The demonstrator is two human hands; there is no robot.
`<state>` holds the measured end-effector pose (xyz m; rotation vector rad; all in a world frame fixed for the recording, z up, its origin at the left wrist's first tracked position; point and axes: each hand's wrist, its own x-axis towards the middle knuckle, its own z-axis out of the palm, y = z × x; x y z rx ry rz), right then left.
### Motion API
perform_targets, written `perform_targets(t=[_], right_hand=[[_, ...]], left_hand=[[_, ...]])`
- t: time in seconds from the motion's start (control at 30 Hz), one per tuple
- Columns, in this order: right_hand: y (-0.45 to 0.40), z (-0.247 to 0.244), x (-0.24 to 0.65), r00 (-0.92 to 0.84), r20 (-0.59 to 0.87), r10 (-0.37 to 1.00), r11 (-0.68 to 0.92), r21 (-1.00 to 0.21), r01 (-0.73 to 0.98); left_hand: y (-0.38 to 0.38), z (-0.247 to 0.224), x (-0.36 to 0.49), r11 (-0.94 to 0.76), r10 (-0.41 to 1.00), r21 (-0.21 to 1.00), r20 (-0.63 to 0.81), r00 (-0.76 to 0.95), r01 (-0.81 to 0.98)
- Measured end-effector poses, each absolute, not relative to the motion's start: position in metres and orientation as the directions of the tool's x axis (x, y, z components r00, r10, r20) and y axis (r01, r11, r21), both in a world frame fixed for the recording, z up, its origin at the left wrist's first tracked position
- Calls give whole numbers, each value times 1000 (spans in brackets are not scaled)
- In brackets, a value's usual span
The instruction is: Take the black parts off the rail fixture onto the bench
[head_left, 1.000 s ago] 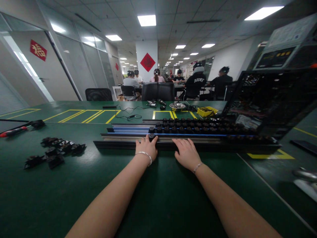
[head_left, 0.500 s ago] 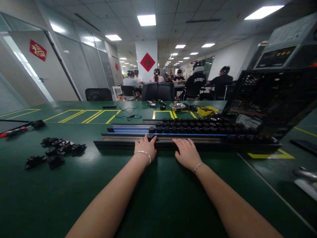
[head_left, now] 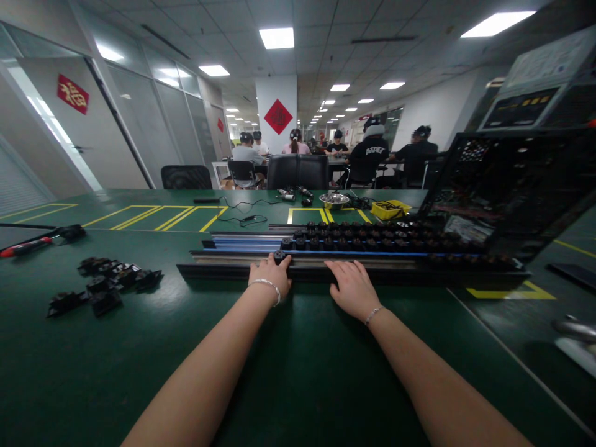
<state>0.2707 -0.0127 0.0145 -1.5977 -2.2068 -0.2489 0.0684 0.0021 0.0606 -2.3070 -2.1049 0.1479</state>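
Note:
My left hand (head_left: pixel 270 276) rests at the near metal rail (head_left: pixel 218 272), its fingers around a small black socket-like block (head_left: pixel 279 255) seated in the channel. Farther right, my right hand (head_left: pixel 352 285) lies over the same rail's front edge, fingers stretched out and holding nothing visible. Behind, more rails with a blue strip (head_left: pixel 246 242) carry rows of similar black blocks (head_left: pixel 356 242). The near rail also bears several of them at its right end. The underside of the held block is hidden.
Loose black blocks (head_left: pixel 105 285) lie on the green table at left, near a red-handled screwdriver (head_left: pixel 28 247). An open computer case (head_left: pixel 493 186) stands at right. Behind the rails are a metal bowl (head_left: pixel 334 198), a yellow tray (head_left: pixel 390 210) and cables. People sit farther back.
My left hand and the black block have shifted slightly left along the rail. My right hand has stayed in place.

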Motion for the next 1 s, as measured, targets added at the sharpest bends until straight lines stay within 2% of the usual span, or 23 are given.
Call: perform_targets(t=[1.0], right_hand=[[-13,14,270,-256,426,868,318,-80,945]], left_hand=[[2,66,66,9,996,-130,-90,-21,991]])
